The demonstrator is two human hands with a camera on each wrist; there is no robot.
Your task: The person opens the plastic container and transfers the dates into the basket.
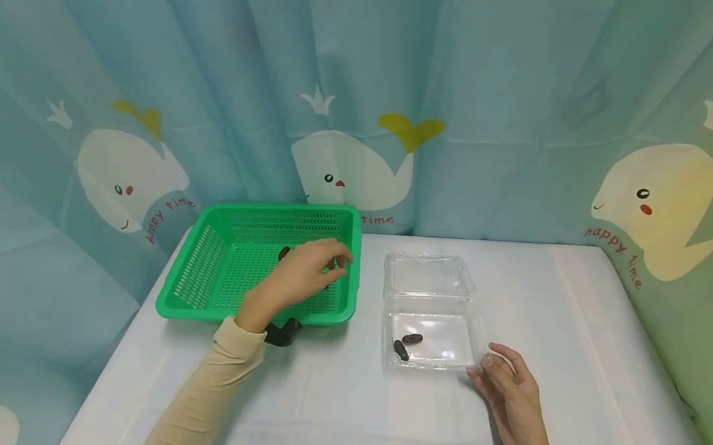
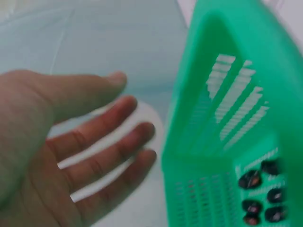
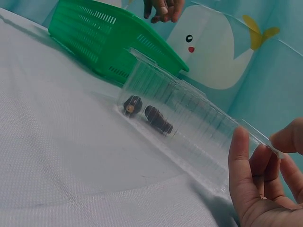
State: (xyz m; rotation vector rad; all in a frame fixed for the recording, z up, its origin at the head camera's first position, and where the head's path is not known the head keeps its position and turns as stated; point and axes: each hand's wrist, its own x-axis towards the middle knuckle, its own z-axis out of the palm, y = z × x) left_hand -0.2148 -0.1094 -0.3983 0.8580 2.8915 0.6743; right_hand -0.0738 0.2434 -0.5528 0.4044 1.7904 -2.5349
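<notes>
My left hand (image 1: pixel 305 268) hangs over the right side of a green plastic basket (image 1: pixel 239 268), fingers loosely bent. In the left wrist view it holds nothing and is apart from the basket's wall. Several small dark brown oval pieces (image 2: pixel 250 179), possibly dates, lie on the basket's floor; the left hand hides most of them in the head view. With thumb and fingers, my right hand (image 1: pixel 511 394) pinches the front right edge of a clear plastic box (image 1: pixel 446 328). Two dark brown ovals (image 1: pixel 402 350) rest in the box's front left corner.
The box's hinged lid (image 1: pixel 426 274) lies folded back behind it. Both containers stand on a white-covered table (image 1: pixel 346 427). A blue curtain (image 1: pixel 495 106) with whale prints hangs behind the table, and green cloth borders its right side.
</notes>
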